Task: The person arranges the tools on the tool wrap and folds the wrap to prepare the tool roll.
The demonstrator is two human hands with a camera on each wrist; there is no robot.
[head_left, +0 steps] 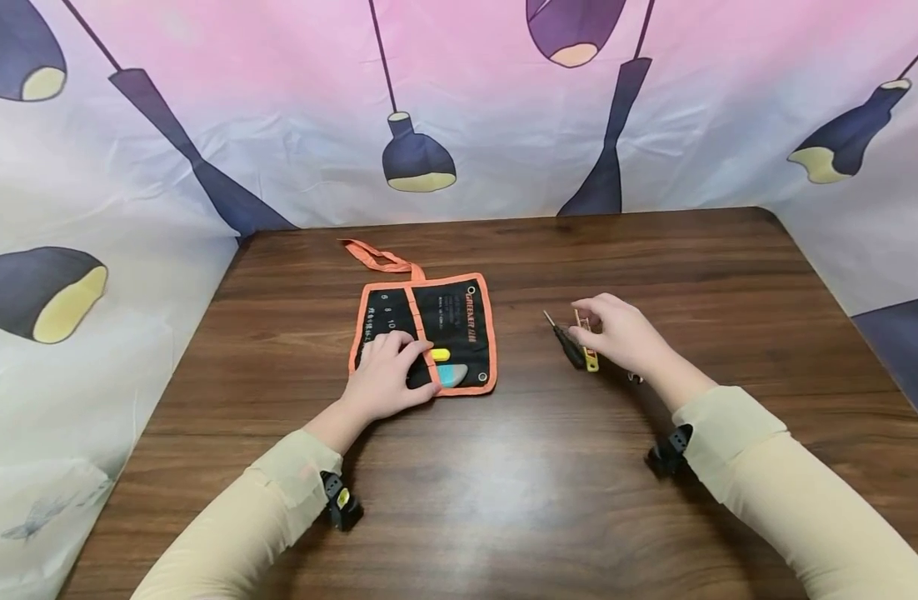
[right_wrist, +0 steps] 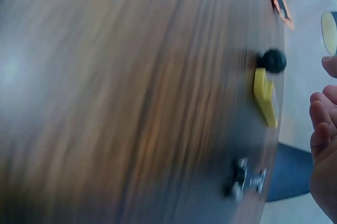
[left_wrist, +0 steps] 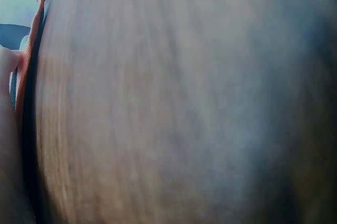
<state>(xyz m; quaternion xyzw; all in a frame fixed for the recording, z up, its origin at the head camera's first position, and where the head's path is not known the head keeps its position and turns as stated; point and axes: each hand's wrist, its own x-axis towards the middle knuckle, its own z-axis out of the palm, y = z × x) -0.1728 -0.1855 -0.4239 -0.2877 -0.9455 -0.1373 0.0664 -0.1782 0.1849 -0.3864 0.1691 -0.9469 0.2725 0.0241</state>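
A black tool pouch (head_left: 451, 317) with orange edging lies left of the middle of the table. My left hand (head_left: 384, 377) rests on its lower left part, thumb and forefinger pinching the orange pocket edge. In the left wrist view the thumb (left_wrist: 8, 61) touches that edge. A yellow end (head_left: 440, 355) and a teal and grey end (head_left: 451, 375) stick out of the pockets. My right hand (head_left: 616, 333) hovers, fingers apart, over a black-handled screwdriver (head_left: 568, 347) and a slim yellow tool (head_left: 591, 362). In the right wrist view its fingers (right_wrist: 320, 113) are clear of the yellow tool (right_wrist: 266, 98).
A small metal piece (right_wrist: 246, 179) lies near the right wrist, mostly hidden in the head view. An orange strap (head_left: 384, 260) trails from the pouch's top. The brown wooden table (head_left: 489, 500) meets a printed cloth backdrop (head_left: 489, 150) at the back.
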